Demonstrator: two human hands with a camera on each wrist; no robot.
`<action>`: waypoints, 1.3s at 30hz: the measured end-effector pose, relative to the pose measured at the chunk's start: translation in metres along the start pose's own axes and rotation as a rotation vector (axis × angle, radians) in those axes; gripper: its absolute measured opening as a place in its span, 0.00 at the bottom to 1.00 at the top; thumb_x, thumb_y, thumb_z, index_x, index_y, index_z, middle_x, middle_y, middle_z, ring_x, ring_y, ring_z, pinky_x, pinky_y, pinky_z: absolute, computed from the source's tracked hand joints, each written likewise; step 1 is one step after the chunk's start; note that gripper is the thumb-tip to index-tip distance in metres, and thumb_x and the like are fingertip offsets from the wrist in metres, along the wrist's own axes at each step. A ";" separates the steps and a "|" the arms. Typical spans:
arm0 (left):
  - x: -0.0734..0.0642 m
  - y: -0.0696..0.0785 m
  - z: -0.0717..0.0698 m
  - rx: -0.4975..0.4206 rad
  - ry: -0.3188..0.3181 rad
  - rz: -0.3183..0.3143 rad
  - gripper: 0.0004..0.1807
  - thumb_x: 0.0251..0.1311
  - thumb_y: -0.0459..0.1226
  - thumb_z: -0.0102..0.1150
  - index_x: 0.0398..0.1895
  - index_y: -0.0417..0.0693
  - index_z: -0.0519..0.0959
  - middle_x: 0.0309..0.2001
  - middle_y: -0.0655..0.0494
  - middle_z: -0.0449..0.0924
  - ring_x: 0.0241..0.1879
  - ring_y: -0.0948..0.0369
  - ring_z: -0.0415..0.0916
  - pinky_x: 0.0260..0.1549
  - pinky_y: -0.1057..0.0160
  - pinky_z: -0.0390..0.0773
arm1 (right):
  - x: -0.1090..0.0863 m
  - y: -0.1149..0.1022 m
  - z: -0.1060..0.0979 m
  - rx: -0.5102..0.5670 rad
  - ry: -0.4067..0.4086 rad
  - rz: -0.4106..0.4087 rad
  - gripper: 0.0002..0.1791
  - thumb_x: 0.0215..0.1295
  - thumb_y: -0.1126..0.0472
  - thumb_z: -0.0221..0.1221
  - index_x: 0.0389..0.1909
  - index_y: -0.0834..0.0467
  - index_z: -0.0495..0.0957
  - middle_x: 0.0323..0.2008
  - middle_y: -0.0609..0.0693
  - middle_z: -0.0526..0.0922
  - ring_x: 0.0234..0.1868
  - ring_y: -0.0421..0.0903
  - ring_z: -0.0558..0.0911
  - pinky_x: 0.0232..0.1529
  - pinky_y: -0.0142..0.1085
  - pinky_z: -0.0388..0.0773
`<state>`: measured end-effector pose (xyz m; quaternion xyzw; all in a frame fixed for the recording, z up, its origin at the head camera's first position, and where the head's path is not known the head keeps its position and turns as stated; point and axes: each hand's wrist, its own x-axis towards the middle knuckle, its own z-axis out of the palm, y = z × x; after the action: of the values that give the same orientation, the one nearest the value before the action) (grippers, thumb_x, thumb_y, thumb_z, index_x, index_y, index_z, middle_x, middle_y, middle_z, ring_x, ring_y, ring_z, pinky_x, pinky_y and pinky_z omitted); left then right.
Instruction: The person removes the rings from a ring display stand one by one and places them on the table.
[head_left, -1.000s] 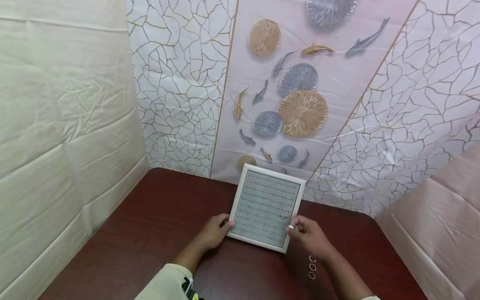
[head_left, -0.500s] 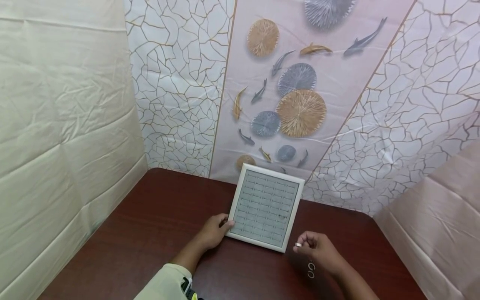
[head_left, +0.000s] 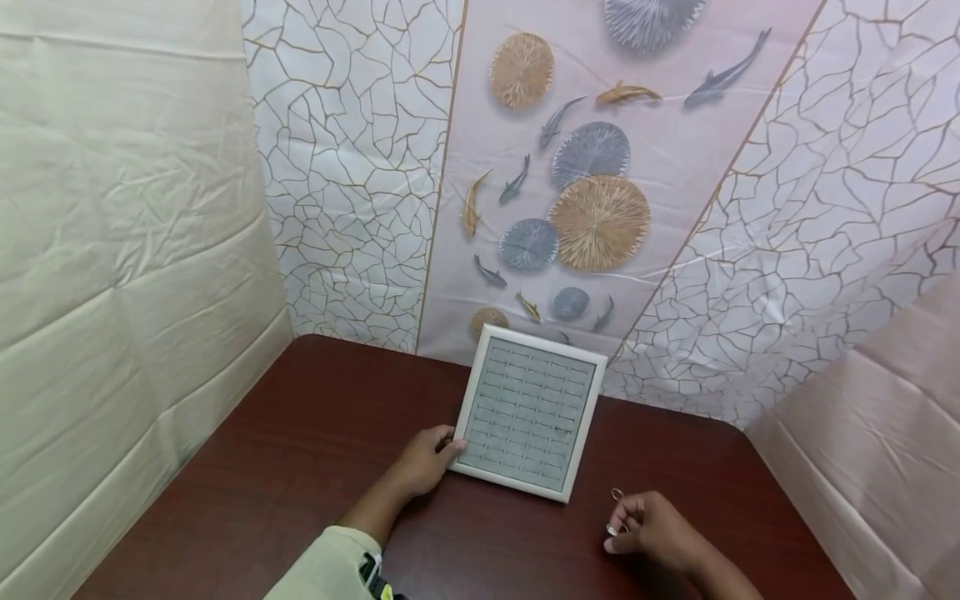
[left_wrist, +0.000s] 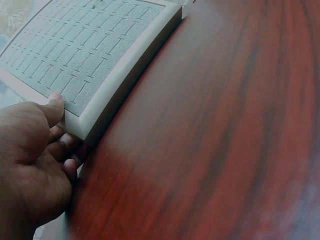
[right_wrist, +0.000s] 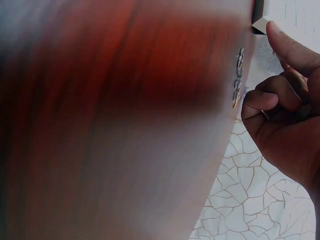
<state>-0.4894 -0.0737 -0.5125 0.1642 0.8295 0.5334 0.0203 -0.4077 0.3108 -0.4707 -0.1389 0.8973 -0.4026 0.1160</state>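
Note:
A white-framed ring display tray (head_left: 528,412) with a grey slotted pad stands tilted up on the table. My left hand (head_left: 427,458) grips its lower left corner, thumb over the front and fingers behind, as the left wrist view also shows. One small dark item (head_left: 562,431) sits in a slot near the pad's right side. Low to the right of the tray, my right hand (head_left: 652,533) pinches a small shiny ring (head_left: 612,530) between thumb and finger. Just past that hand lies another ring (head_left: 617,494); a row of several rings (right_wrist: 238,77) shows in the right wrist view.
The dark red wooden table (head_left: 337,400) has a rounded far edge. Behind it hangs a patterned curtain (head_left: 352,167) with printed fish and discs. Plain cream cloth (head_left: 135,250) closes the left side, and pinkish cloth (head_left: 877,433) the right.
My right hand has drawn away from the tray's right edge, down and to the right, still pinching the small ring. It now covers most of the rings on the table. The left hand keeps its grip.

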 end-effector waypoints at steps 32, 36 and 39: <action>0.000 -0.001 0.001 0.017 0.012 -0.026 0.26 0.72 0.53 0.51 0.62 0.46 0.75 0.55 0.50 0.81 0.56 0.54 0.76 0.55 0.48 0.74 | -0.024 0.009 0.001 -0.025 -0.094 0.049 0.13 0.50 0.59 0.75 0.27 0.64 0.83 0.17 0.44 0.76 0.17 0.31 0.66 0.19 0.26 0.66; -0.001 0.000 0.000 0.017 0.015 -0.021 0.25 0.72 0.53 0.51 0.62 0.46 0.75 0.55 0.50 0.81 0.57 0.54 0.76 0.55 0.47 0.74 | -0.023 0.010 0.000 -0.009 -0.101 0.071 0.13 0.50 0.60 0.75 0.29 0.65 0.83 0.19 0.45 0.78 0.18 0.33 0.67 0.20 0.27 0.67; 0.000 0.000 0.000 0.015 0.017 -0.015 0.25 0.72 0.52 0.51 0.62 0.46 0.75 0.55 0.50 0.81 0.56 0.54 0.76 0.56 0.47 0.74 | -0.022 0.009 0.000 -0.001 -0.101 0.073 0.14 0.50 0.60 0.74 0.30 0.65 0.83 0.20 0.47 0.80 0.19 0.33 0.69 0.20 0.27 0.69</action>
<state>-0.4895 -0.0738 -0.5130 0.1539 0.8349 0.5282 0.0159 -0.3887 0.3245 -0.4751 -0.1261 0.8950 -0.3901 0.1755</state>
